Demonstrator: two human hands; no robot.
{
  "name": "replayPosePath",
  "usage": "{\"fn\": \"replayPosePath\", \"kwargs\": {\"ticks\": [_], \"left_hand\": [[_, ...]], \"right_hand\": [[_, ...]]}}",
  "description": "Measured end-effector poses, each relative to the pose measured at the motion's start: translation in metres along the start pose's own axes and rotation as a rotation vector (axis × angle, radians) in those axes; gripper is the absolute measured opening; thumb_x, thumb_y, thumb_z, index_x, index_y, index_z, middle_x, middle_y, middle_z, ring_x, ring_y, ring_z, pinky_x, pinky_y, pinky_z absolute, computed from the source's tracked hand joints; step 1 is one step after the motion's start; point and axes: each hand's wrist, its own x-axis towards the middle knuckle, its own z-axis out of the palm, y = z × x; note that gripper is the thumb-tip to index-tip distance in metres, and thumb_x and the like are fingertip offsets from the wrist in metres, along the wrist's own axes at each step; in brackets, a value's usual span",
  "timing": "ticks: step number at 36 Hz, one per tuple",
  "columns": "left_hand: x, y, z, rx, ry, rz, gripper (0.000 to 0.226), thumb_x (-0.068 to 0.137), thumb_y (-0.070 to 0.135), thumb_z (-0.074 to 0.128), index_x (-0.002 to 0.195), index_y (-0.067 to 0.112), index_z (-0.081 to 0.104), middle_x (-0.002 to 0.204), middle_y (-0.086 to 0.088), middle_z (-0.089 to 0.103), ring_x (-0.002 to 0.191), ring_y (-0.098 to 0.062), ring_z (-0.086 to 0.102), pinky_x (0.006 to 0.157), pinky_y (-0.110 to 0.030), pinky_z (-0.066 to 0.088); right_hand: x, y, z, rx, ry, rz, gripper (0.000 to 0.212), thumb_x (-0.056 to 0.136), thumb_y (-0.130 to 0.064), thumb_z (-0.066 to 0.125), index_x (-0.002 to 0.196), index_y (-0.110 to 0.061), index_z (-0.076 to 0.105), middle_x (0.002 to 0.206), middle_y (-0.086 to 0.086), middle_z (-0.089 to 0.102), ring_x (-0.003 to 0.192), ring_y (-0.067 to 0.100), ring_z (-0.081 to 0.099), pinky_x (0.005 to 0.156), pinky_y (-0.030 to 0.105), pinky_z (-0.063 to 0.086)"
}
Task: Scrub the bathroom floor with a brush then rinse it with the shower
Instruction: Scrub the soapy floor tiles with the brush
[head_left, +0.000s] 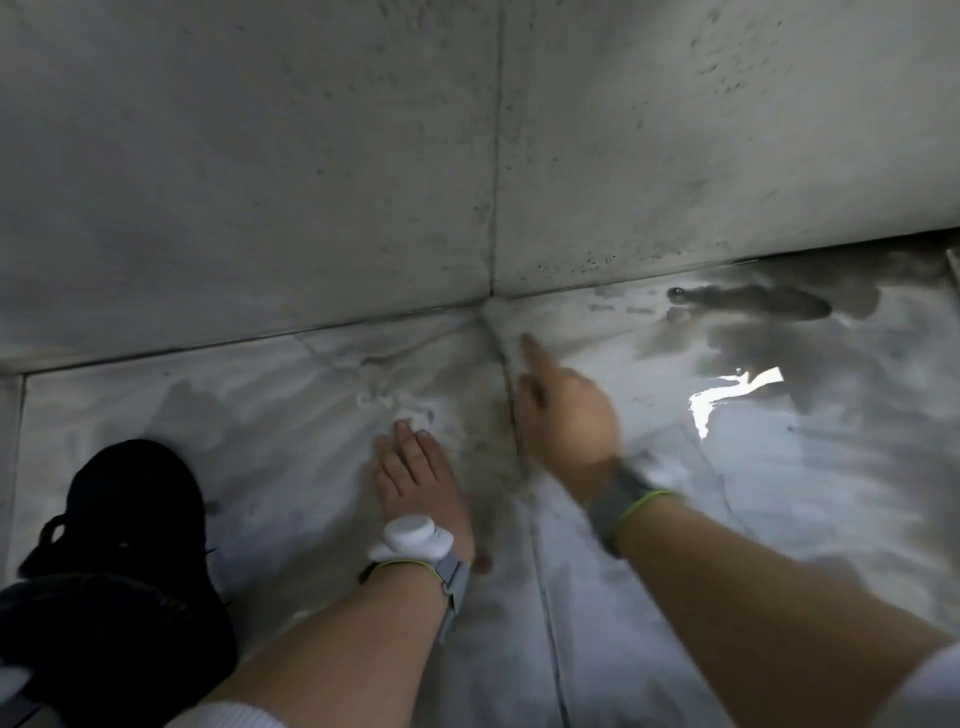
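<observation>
L hand (415, 478) is lying flat on the wet floor (779, 493), fingers straight, just left of the grout line (511, 415); R hand (566, 415) is hovering right beside that line, blurred, index finger sticking out toward the wall (260, 182), other fingers curled, holding nothing; black shoe (135, 509) is standing well left of the line; no brush in view.

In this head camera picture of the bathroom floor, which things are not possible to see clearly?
- Right hand, head view: motion blur smears the fingers; whether they hold anything cannot be told.
- Left hand: flat on the wet floor; what lies under the palm is hidden.
- Black shoe: partly cut off by the left edge, too dark for detail.
- Brush and shower: outside the frame.
- Glare patch: washes out the tile there.
</observation>
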Motion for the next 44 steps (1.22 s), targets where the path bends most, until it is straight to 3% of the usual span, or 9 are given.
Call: {"fn": "replayPosePath", "kwargs": {"ticks": [8, 16, 22, 26, 31, 33, 36, 40, 44], "left_hand": [[0.007, 0.0, 0.021, -0.031, -0.106, -0.079, 0.157, 0.047, 0.066, 0.09, 0.158, -0.007, 0.006, 0.165, -0.029, -0.013, 0.15, -0.048, 0.012, 0.118, -0.061, 0.016], [-0.001, 0.001, -0.01, 0.071, -0.247, 0.023, 0.171, 0.052, 0.083, 0.079, 0.151, -0.009, -0.026, 0.157, -0.036, -0.03, 0.149, -0.056, -0.014, 0.122, -0.06, 0.002], [0.001, -0.003, -0.009, 0.033, -0.274, 0.026, 0.172, 0.052, 0.083, 0.078, 0.148, -0.01, -0.03, 0.154, -0.037, -0.035, 0.147, -0.059, -0.018, 0.121, -0.063, -0.002], [0.005, -0.001, 0.016, -0.063, 0.037, -0.002, 0.091, 0.086, 0.036, 0.057, 0.152, -0.012, 0.017, 0.162, -0.038, 0.001, 0.144, -0.058, 0.024, 0.114, -0.062, 0.028], [0.003, -0.011, 0.021, -0.213, -0.109, 0.018, 0.092, 0.095, 0.041, 0.046, 0.158, -0.002, -0.006, 0.161, -0.024, 0.031, 0.142, -0.042, 0.041, 0.115, -0.052, 0.034], [0.001, -0.015, 0.032, -0.238, -0.01, 0.023, 0.081, 0.09, 0.041, 0.037, 0.157, -0.001, 0.019, 0.146, -0.02, 0.052, 0.128, -0.038, 0.058, 0.107, -0.048, 0.043], [0.009, -0.007, 0.023, -0.075, -0.064, 0.022, 0.074, 0.088, 0.03, 0.051, 0.148, -0.01, 0.038, 0.156, -0.033, 0.032, 0.131, -0.056, 0.046, 0.105, -0.059, 0.04], [0.005, -0.005, -0.004, 0.013, -0.285, 0.035, 0.17, 0.052, 0.082, 0.079, 0.15, -0.011, -0.025, 0.157, -0.037, -0.029, 0.149, -0.058, -0.013, 0.123, -0.062, 0.004], [0.0, -0.001, -0.009, 0.037, -0.256, 0.038, 0.174, 0.049, 0.082, 0.08, 0.148, -0.01, -0.029, 0.156, -0.036, -0.033, 0.148, -0.057, -0.017, 0.123, -0.062, 0.002]], "right_hand": [[0.019, -0.002, 0.0, -0.15, -0.243, -0.151, 0.058, 0.104, -0.044, 0.04, 0.155, -0.054, 0.012, 0.127, 0.014, 0.062, 0.11, 0.037, 0.062, 0.089, 0.042, 0.052], [0.039, 0.173, -0.144, -0.184, 0.119, 0.443, 0.057, 0.096, -0.046, 0.035, 0.147, -0.023, 0.046, 0.124, 0.033, 0.06, 0.109, 0.052, 0.059, 0.095, 0.052, 0.048], [0.033, 0.121, -0.108, -0.079, 0.2, 0.408, 0.05, 0.102, -0.038, 0.041, 0.147, -0.019, 0.045, 0.123, 0.031, 0.062, 0.107, 0.05, 0.06, 0.09, 0.049, 0.048], [-0.003, 0.021, -0.021, 0.06, 0.036, 0.194, 0.053, 0.104, -0.04, 0.045, 0.155, -0.037, 0.034, 0.113, 0.02, 0.07, 0.102, 0.04, 0.064, 0.084, 0.044, 0.051], [-0.035, -0.076, 0.043, 0.09, -0.235, -0.136, 0.058, 0.099, -0.056, 0.042, 0.154, -0.044, 0.026, 0.106, 0.01, 0.067, 0.093, 0.034, 0.064, 0.078, 0.042, 0.053], [-0.033, -0.071, 0.044, 0.025, -0.291, -0.197, 0.057, 0.1, -0.058, 0.038, 0.154, -0.047, 0.023, 0.107, 0.01, 0.064, 0.094, 0.034, 0.063, 0.079, 0.042, 0.053], [-0.022, -0.003, 0.021, 0.006, -0.289, -0.125, 0.055, 0.104, -0.047, 0.04, 0.154, -0.054, 0.018, 0.117, 0.012, 0.065, 0.105, 0.033, 0.063, 0.085, 0.039, 0.051], [-0.006, 0.104, -0.045, 0.056, 0.101, 0.269, 0.05, 0.104, -0.032, 0.048, 0.152, -0.041, 0.039, 0.108, 0.028, 0.068, 0.102, 0.045, 0.064, 0.084, 0.047, 0.049], [0.018, 0.115, -0.074, 0.086, 0.301, 0.524, 0.046, 0.105, -0.03, 0.046, 0.15, -0.023, 0.048, 0.127, 0.027, 0.063, 0.116, 0.049, 0.057, 0.099, 0.051, 0.046]]}}
